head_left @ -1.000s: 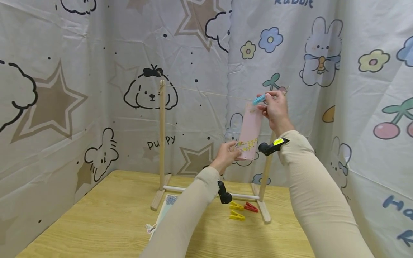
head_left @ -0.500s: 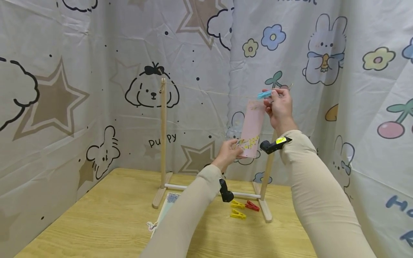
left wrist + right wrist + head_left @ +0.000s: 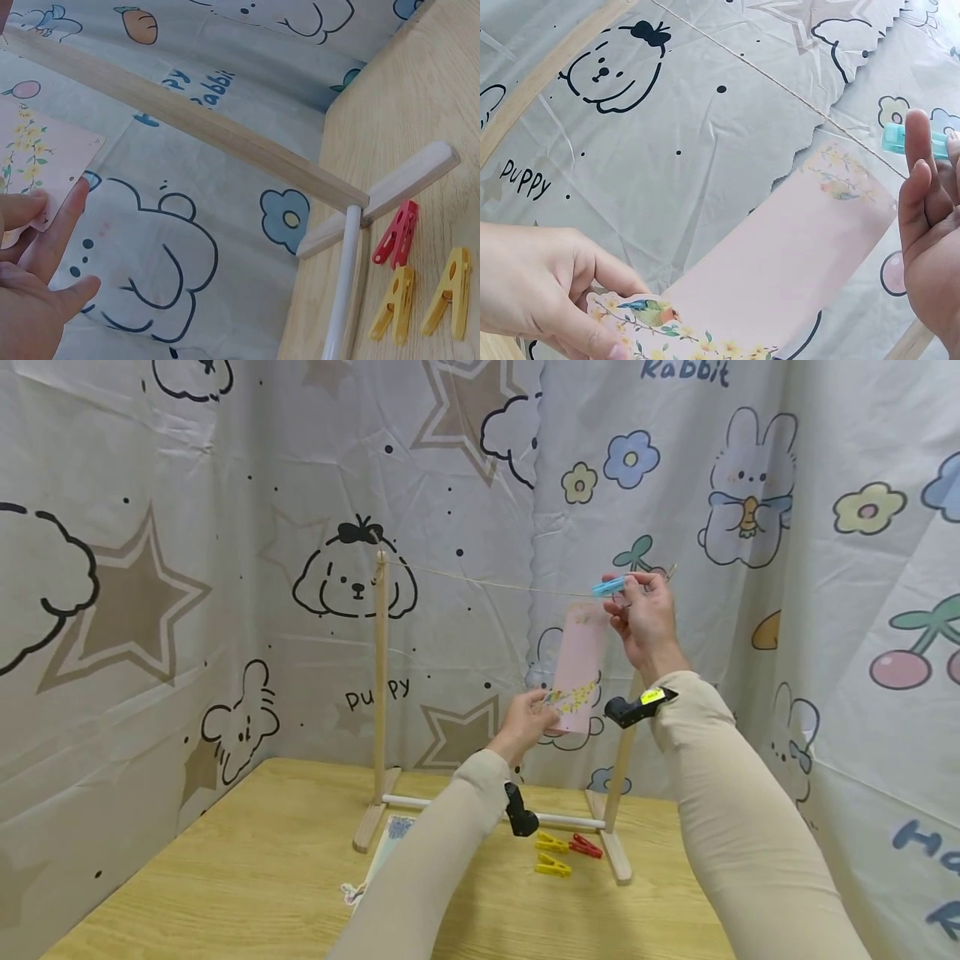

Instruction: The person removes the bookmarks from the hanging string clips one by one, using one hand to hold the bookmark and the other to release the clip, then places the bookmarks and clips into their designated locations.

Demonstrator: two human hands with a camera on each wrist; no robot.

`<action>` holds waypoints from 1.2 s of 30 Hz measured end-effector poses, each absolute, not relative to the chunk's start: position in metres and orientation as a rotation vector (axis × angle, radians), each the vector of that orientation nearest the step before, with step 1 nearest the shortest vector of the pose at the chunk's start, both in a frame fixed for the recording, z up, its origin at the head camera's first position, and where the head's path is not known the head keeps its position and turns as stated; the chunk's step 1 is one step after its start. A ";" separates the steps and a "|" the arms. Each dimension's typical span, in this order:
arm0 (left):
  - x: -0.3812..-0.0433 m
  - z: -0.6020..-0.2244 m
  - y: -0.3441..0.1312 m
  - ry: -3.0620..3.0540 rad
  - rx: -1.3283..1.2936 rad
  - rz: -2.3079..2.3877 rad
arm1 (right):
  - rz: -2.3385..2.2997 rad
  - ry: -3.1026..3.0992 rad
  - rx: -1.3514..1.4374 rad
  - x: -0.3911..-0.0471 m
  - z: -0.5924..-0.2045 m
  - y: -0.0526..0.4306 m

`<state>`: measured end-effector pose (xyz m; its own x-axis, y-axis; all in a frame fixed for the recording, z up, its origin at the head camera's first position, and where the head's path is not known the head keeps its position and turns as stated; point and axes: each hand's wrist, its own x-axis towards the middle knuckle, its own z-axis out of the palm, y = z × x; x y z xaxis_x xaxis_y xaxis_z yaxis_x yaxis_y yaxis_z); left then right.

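Observation:
In the head view my left hand (image 3: 528, 722) pinches the lower left edge of a long pink card (image 3: 581, 652) between thumb and fingers. Yellow flowers and a small bird (image 3: 654, 311) decorate its lower end. The card stands tilted, its top end close to a thin string (image 3: 487, 583); I cannot tell whether they touch. Above that end, my right hand (image 3: 648, 618) holds a light blue clothespin (image 3: 609, 586) beside the string. Fingers partly cover the clothespin in the right wrist view.
The string runs from a wooden post (image 3: 381, 693) of a stand whose base has a white crossbar (image 3: 570, 820). Yellow clothespins (image 3: 552, 864) and a red clothespin (image 3: 586, 846) lie by its right foot. A pale card (image 3: 393, 831) with a white tassel lies partly under the left sleeve.
The blue clothespin has turned from slanted to nearly level, and the right hand has shifted slightly by the string. The left hand keeps its hold on the card, almost in place.

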<state>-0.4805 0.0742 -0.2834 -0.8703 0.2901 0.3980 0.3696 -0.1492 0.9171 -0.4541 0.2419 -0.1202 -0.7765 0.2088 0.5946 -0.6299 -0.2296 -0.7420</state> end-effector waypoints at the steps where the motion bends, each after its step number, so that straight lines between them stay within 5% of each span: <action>1: -0.480 -0.284 0.074 -2.006 -0.781 -2.212 | 2.045 -1.496 0.509 -0.454 -0.121 0.242; 36: -0.476 -0.282 0.058 -1.947 -0.759 -2.265 | 2.071 -1.511 0.626 -0.454 -0.147 0.248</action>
<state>-0.4759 0.0582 -0.2819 -0.8769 0.2674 0.3994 0.3548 -0.2005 0.9132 -0.4536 0.2479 -0.1471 -0.7709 0.1235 0.6249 -0.6327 -0.2616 -0.7289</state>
